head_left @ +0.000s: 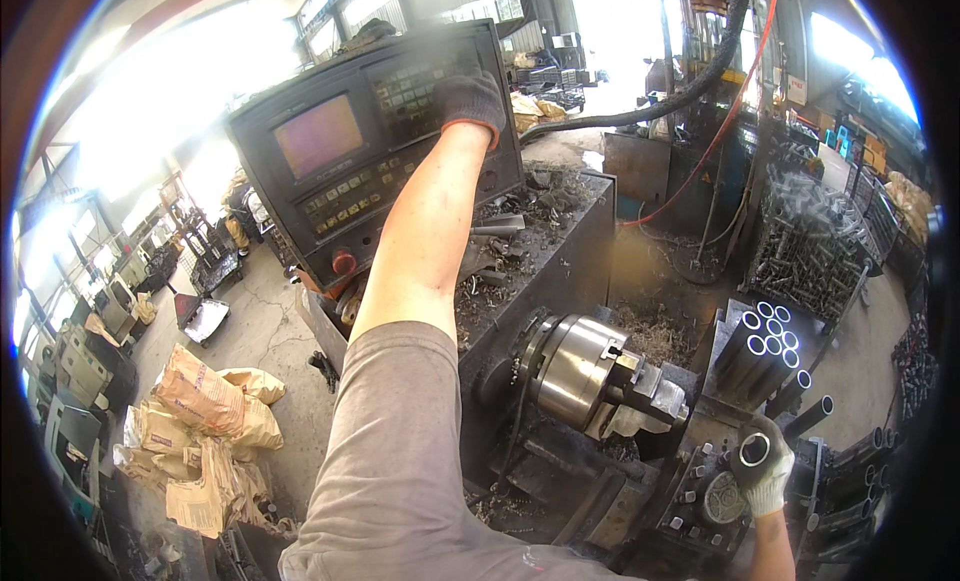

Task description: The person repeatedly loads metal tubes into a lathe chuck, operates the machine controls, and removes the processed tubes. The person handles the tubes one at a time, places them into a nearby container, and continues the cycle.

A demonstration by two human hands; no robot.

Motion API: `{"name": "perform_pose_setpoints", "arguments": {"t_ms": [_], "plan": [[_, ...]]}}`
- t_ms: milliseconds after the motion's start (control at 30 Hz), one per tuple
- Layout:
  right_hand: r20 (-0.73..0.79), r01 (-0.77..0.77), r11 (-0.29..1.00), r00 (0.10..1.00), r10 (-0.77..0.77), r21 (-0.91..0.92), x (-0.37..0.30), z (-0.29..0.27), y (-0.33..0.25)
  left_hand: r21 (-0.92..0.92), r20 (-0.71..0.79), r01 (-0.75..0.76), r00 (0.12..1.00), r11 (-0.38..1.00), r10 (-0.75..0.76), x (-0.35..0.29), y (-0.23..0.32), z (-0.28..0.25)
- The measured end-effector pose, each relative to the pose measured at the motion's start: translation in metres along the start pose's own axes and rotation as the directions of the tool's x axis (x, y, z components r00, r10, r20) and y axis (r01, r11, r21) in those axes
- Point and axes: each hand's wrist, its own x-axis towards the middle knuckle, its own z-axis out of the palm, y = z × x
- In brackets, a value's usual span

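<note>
My left hand (470,99), in a dark glove with an orange cuff, is raised against the keys of a black machine control panel (385,213). Its fingers blend into the dark panel, so their shape is unclear. Down at the lower right, my right hand (768,471) wears a pale glove with dark, dirty fingers. It grips a metal tube (754,451), whose round open end faces up. Beside that hand is a bolted turret-like block (722,499). Between my arms sits the lathe chuck (580,371), with stepped jaws and no tube visible in it.
Several upright tubes (768,343) stand bundled beyond my right hand, and more tubes (850,491) lie to its right. Metal shavings (810,231) fill a bin farther back. Chips litter the machine top (560,206). Paper sacks (205,411) are heaped on the floor at left.
</note>
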Motion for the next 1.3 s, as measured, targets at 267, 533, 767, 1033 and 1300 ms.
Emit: {"name": "perform_pose_setpoints", "arguments": {"t_ms": [267, 533, 767, 1033, 1300], "plan": [[-0.042, 0.039, 0.999, 0.998, -0.04, -0.014, 0.001, 0.001, -0.003, 0.039, 0.018, 0.012, 1.0, 0.999, -0.013, -0.004, 0.003, -0.006], [-0.028, 0.012, 1.0, 1.0, -0.013, -0.002, 0.001, 0.002, -0.002, 0.036, 0.052, 0.013, 0.999, 0.999, -0.015, -0.002, 0.001, -0.008], [-0.013, -0.029, 0.999, 0.999, 0.029, 0.015, 0.001, 0.0, -0.005, 0.057, 0.076, 0.001, 0.997, 0.998, -0.005, 0.004, 0.002, 0.001], [0.028, -0.074, 0.997, 0.997, 0.073, 0.031, 0.001, 0.002, 0.002, 0.079, -0.335, -0.092, 0.935, 0.993, 0.113, -0.037, 0.011, -0.009], [0.055, -0.064, 0.998, 0.997, 0.063, 0.022, -0.001, 0.006, 0.015, -0.379, 0.285, -0.014, 0.95, 0.925, 0.13, -0.249, -0.021, -0.042]]}}
